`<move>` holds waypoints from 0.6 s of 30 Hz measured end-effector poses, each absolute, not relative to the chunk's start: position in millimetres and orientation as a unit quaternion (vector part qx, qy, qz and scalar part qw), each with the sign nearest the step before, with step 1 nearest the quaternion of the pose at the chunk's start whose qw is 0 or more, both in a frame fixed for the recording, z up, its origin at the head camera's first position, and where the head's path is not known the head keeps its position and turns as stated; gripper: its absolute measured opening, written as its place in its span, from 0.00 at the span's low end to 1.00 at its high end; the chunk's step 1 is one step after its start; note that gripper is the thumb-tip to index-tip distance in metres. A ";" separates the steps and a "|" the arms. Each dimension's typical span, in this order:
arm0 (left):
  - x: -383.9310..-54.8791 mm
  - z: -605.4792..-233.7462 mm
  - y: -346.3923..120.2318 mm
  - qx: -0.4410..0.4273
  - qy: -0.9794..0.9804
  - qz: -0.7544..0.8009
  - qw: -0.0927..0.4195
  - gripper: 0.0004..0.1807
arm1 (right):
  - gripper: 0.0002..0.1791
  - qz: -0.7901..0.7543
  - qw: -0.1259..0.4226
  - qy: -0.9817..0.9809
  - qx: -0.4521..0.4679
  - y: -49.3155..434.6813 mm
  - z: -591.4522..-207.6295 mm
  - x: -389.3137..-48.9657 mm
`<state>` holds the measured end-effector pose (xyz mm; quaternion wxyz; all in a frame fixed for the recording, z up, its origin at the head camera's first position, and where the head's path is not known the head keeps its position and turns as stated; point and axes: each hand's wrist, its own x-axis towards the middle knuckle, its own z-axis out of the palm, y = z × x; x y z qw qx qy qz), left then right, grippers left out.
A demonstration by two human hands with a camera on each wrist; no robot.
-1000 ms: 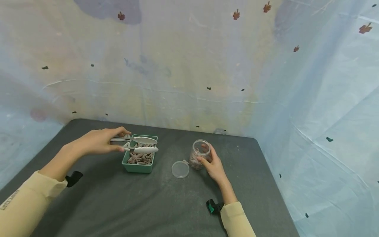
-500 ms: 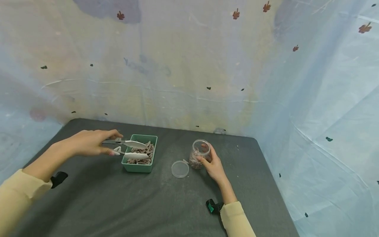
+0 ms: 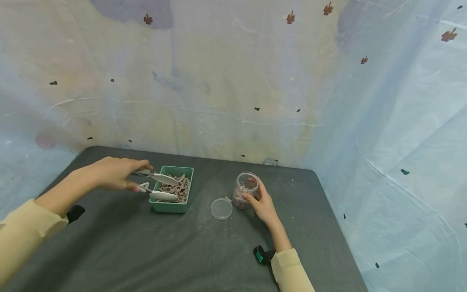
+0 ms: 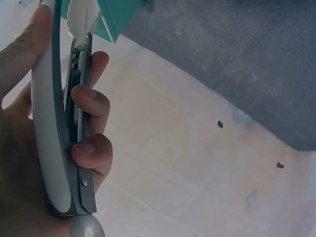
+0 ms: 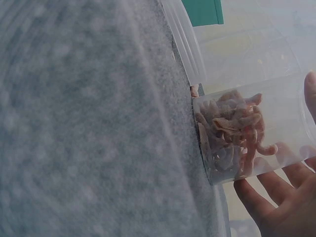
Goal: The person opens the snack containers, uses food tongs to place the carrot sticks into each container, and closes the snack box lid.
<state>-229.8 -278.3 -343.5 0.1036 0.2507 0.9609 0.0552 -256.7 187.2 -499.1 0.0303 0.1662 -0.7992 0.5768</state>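
Observation:
My left hand (image 3: 114, 173) grips a pair of tongs (image 3: 166, 179) with pale, scalloped tips. Its fingers curl round the handle in the left wrist view. The tong arms stand apart over the green box (image 3: 169, 208), and the lower tip reaches the strips inside. Those small greyish-brown strips (image 3: 179, 188) fill much of the box. On the right, my right hand (image 3: 266, 209) holds a clear jar (image 5: 284, 106) upright on the table, thumb on the near side and fingers round the far side. More such strips (image 5: 237, 128) lie in its lower part.
A clear round lid (image 3: 221, 209) lies flat on the dark table (image 3: 204, 251), left of the jar. One loose strip (image 3: 228, 199) rests between lid and jar. Patterned sheeting (image 3: 219, 81) hangs behind the table and along its right side.
My left hand has drawn the tongs leftward, and the tips have dropped lower over the box and spread wider. My right hand and the jar have stayed put.

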 end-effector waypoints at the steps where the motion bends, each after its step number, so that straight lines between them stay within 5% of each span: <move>1: -230.0 -343.4 -277.4 0.253 0.961 0.052 0.104 0.39 | 0.39 0.577 0.030 -0.799 0.166 187.2 -499.2 -256.5; 18: -227.3 -352.6 -272.6 0.256 0.960 0.056 0.102 0.31 | 0.39 0.578 0.030 -0.798 0.167 188.3 -498.6 -255.7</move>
